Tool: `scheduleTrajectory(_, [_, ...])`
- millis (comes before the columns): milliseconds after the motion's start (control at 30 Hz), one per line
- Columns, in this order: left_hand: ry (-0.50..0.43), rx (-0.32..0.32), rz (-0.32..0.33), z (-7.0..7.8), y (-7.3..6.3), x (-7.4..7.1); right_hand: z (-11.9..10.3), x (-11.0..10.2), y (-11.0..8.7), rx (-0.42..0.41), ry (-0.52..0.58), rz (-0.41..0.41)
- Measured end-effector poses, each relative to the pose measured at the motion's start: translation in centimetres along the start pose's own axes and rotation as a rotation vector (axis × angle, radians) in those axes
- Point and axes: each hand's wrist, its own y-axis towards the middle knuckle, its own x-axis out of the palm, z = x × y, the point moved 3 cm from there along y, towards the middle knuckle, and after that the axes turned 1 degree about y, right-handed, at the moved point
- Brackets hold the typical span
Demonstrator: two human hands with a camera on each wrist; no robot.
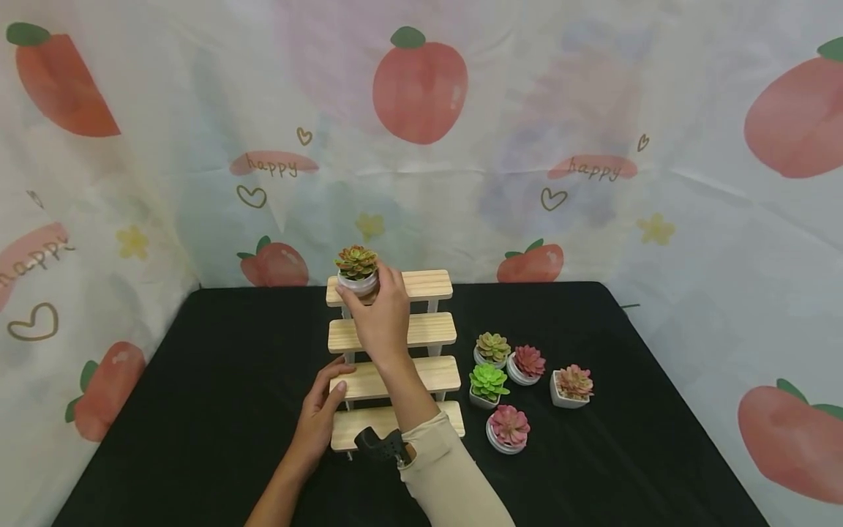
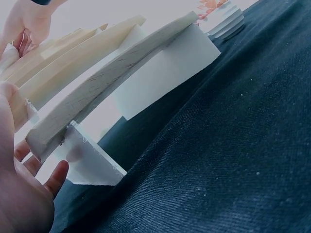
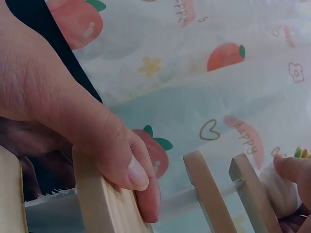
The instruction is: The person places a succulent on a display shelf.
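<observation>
A four-tier wooden stand [image 1: 395,377] with pale plank steps and white side supports stands at the middle of the table. My right hand [image 1: 384,315] pinches a round white pot holding a green succulent with reddish tips [image 1: 356,263], at the left end of the top step. In the right wrist view, the white pot [image 3: 279,189] shows partly behind the fingers. Lower down, my left hand [image 1: 319,417] grips the left end of the stand's third step from the top. In the right wrist view, the left hand's thumb and a finger [image 3: 148,204] lie over a step's edge.
Right of the stand are several potted succulents: an olive-green one [image 1: 492,348], a dark pink one [image 1: 528,362], a bright green one [image 1: 488,384], a pink one [image 1: 510,428] and a peach-pink one [image 1: 572,386]. A black cloth [image 1: 217,380] covers the table; a fruit-print curtain [image 1: 461,197] hangs behind.
</observation>
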Motion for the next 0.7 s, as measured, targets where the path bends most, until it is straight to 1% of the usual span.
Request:
scheduleTrajectory(133, [-0.004, -0.003, -0.007, 0.01, -0.03, -0.01, -0.1, -0.09, -0.19, 0.004, -0.002, 0.006])
scheduleTrajectory(300, [0.0, -0.014, 0.001, -0.07, -0.12, -0.08, -0.16, 0.01, -0.46, 0.007, -0.003, -0.01])
scheduleTrajectory(467, [0.008, -0.015, -0.007, -0.09, -0.17, -0.14, 0.05, -0.09, -0.66, 0.016, -0.008, -0.018])
scheduleTrajectory(700, [0.01, -0.014, -0.005, -0.1, -0.18, 0.0, 0.57, -0.78, -0.76, -0.04, -0.04, -0.036])
